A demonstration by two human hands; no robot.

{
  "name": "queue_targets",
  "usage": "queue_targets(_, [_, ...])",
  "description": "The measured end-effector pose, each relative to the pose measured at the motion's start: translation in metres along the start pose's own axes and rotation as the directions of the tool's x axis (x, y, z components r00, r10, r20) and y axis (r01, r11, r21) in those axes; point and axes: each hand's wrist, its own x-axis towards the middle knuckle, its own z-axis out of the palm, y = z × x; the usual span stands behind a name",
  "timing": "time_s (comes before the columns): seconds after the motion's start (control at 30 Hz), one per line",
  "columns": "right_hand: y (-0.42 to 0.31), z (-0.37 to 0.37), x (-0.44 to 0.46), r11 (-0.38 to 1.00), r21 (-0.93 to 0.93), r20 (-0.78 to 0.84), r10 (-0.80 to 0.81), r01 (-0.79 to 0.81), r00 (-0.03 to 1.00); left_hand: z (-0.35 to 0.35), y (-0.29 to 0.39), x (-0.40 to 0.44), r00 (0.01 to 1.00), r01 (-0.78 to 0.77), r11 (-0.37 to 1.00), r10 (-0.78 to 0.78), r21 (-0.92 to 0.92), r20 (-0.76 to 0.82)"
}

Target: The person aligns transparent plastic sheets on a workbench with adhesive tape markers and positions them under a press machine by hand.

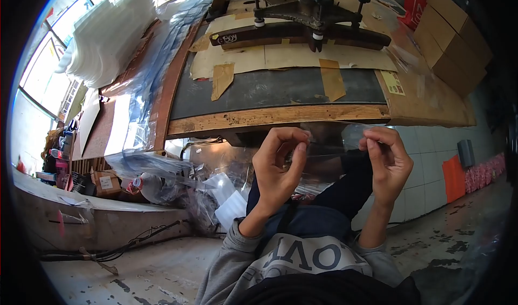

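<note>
My left hand (281,167) and my right hand (386,156) are raised over my lap, just in front of the workbench's wooden edge (280,116). Thumb and fingers of each hand are pinched. Between them stretches a thin, clear plastic film (353,134), with its upper edge faintly visible as a bright line. The left fingers pinch at its left end and the right fingers at its right end. Its lower part is hard to see against the dark background.
On the bench stands a black metal press (313,21) over taped cardboard. Clear plastic sheeting (137,100) and a stack of translucent sheets (110,35) lie left. Cardboard boxes (450,40) stand right. Plastic scraps (208,197) and a large bottle (156,189) sit lower left.
</note>
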Motion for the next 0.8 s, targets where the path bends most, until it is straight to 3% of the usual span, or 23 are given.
queue_targets(0.17, [0.012, 0.001, 0.024, 0.997, -0.077, 0.008, 0.017, -0.016, 1.000, 0.001, -0.008, 0.021, 0.996, 0.087, 0.985, -0.084, 0.151, -0.026])
queue_targets(0.2, [0.019, 0.003, 0.039, 0.994, -0.110, 0.022, 0.024, -0.021, 0.999, 0.000, -0.008, 0.041, 0.998, -0.035, 0.952, 0.020, 0.305, 0.053])
queue_targets(0.3, [0.067, 0.013, 0.111, 0.976, -0.185, 0.088, 0.133, -0.115, 0.987, -0.004, -0.018, 0.118, 0.977, -0.101, 0.823, -0.023, 0.560, 0.210])
queue_targets(0.4, [0.137, 0.018, 0.149, 0.927, -0.330, 0.160, 0.240, -0.177, 0.957, -0.020, -0.050, 0.170, 0.901, -0.250, 0.545, -0.171, 0.800, 0.398])
queue_targets(0.43, [0.145, 0.022, 0.159, 0.903, -0.385, 0.175, 0.274, -0.191, 0.946, -0.023, -0.051, 0.173, 0.828, -0.421, 0.352, -0.226, 0.836, 0.512])
queue_targets(0.63, [0.173, 0.037, 0.192, 0.880, -0.453, 0.133, 0.223, -0.141, 0.966, -0.020, -0.076, 0.152, 0.732, -0.665, 0.164, -0.050, 0.729, 0.679])
queue_targets(0.8, [0.170, 0.043, 0.201, 0.822, -0.569, 0.197, 0.114, 0.019, 0.974, -0.020, -0.076, 0.179, 0.750, -0.640, 0.078, -0.155, 0.764, 0.643])
